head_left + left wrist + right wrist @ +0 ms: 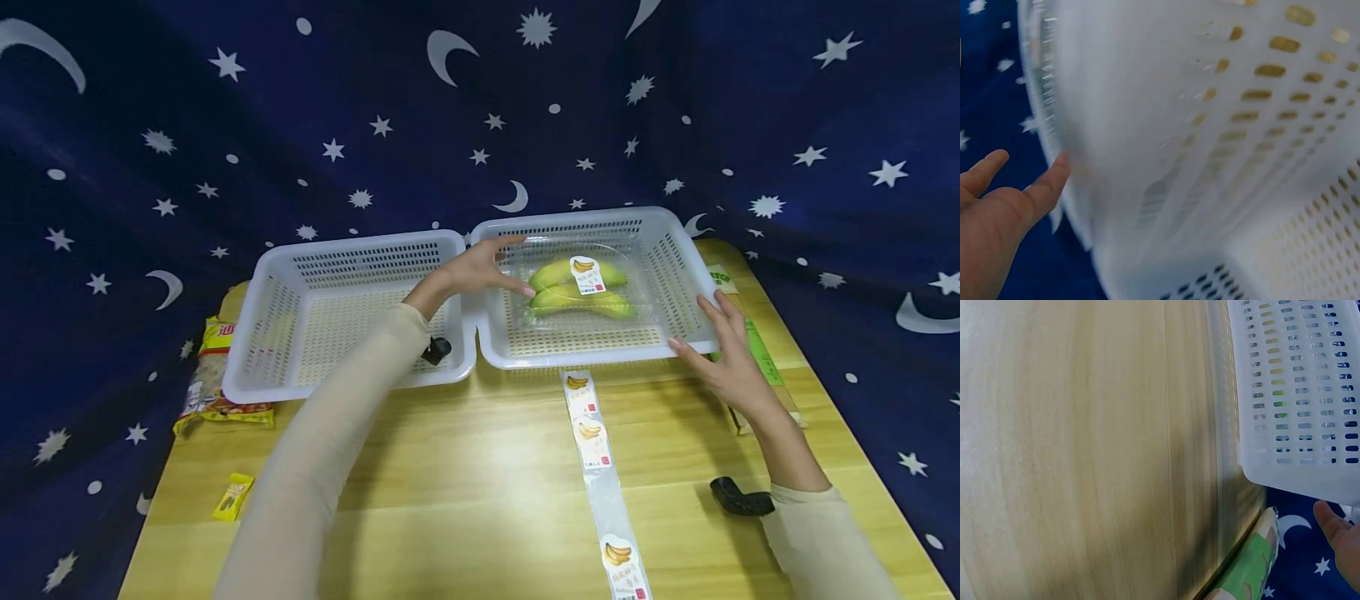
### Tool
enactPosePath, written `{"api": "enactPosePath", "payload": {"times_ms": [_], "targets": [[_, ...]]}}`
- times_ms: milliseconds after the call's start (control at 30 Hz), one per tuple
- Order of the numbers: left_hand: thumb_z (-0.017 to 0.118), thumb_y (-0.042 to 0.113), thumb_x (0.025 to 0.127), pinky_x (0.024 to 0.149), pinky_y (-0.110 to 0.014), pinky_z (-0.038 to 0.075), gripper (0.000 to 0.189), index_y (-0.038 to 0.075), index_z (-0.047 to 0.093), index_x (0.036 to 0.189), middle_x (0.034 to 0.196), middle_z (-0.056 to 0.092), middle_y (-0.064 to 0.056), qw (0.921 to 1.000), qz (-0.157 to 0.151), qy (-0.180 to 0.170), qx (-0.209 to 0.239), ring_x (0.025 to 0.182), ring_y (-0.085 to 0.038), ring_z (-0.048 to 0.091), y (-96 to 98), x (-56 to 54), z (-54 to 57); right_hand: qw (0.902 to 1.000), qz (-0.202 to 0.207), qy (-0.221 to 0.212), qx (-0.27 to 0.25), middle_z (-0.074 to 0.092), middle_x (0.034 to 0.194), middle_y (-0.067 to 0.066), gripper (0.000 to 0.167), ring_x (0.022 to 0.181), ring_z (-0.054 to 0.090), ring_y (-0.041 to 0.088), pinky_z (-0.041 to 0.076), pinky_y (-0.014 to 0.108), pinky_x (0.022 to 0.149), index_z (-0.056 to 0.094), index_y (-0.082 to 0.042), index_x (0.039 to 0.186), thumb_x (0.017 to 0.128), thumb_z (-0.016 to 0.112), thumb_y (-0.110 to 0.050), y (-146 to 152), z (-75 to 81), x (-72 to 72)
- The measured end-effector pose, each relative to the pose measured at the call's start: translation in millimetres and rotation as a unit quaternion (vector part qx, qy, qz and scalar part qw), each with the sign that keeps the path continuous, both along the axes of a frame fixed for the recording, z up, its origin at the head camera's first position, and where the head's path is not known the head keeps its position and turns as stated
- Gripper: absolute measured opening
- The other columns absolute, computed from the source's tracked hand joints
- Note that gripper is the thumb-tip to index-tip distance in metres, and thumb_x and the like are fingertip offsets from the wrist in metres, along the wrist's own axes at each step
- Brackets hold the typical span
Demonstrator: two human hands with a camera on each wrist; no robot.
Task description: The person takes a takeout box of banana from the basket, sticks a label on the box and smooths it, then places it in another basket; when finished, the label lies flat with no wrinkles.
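Note:
A clear plastic box [645, 287] with green-yellow bananas [581, 300] inside lies in the right white basket [573, 360]. A white sticker [587, 275] with a banana picture is on its lid. My left hand [476, 268] reaches over the basket's left rim, its thumb and fingers spread at the box's left edge. In the left wrist view, the left fingers [1050, 184] point along the basket wall. My right hand [731, 358] has spread fingers at the right basket's front right corner, with the thumb near the rim. Most of that hand is cut off in the right wrist view.
A second white basket [258, 333] stands at the left, with a yellow snack bag [217, 379] beside it and a small yellow packet [234, 497] nearer me. A strip of banana stickers [592, 433] lies on the wooden table [465, 500]. A green package [761, 350] is at right.

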State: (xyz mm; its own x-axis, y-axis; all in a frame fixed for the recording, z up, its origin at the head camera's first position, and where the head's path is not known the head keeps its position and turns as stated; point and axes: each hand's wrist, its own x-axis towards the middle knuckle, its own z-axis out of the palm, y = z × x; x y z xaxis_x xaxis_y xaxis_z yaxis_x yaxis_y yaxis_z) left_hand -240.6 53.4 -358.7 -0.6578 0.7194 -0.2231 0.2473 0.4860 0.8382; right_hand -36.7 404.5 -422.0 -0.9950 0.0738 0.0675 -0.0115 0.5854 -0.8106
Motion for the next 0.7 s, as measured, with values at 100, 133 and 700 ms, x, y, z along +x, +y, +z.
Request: {"api": "enactPosePath", "payload": {"times_ms": [100,133,700], "targets": [[0.083,0.026,0.079,0.113,-0.038,0.038,0.095,0.019,0.027,0.155,0.162,0.022,-0.001,0.9983,0.015,-0.016,0.053,0.146,-0.031,0.030,-13.3,5.3,15.6,0.9999,-0.007,0.005,0.011,-0.009,0.163,0.012,0.081,0.146,-0.006,0.048,0.005,0.078,0.107,0.013,-0.011,0.158,0.094,0.063,-0.017,7,-1.3,-1.2],[0.083,0.024,0.080,0.112,-0.035,0.040,0.094,0.019,0.028,0.155,0.162,0.023,0.001,0.9970,0.020,-0.019,0.072,0.146,-0.029,0.031,-19.5,8.3,20.8,0.9998,-0.009,0.007,0.017,-0.008,0.164,0.013,0.081,0.146,-0.007,0.047,0.004,0.078,0.107,0.013,-0.011,0.158,0.094,0.063,-0.017,9,-2.3,-1.6],[0.080,0.005,0.078,0.108,-0.035,0.043,0.093,0.007,0.027,0.155,0.156,0.034,-0.010,0.9597,0.096,-0.005,0.264,0.141,-0.035,0.036,-157.3,116.1,28.4,0.9993,-0.016,0.018,0.028,-0.007,0.164,0.013,0.079,0.148,-0.009,0.044,-0.001,0.076,0.108,0.015,-0.010,0.158,0.095,0.063,-0.015,27,-6.5,0.7]]}}
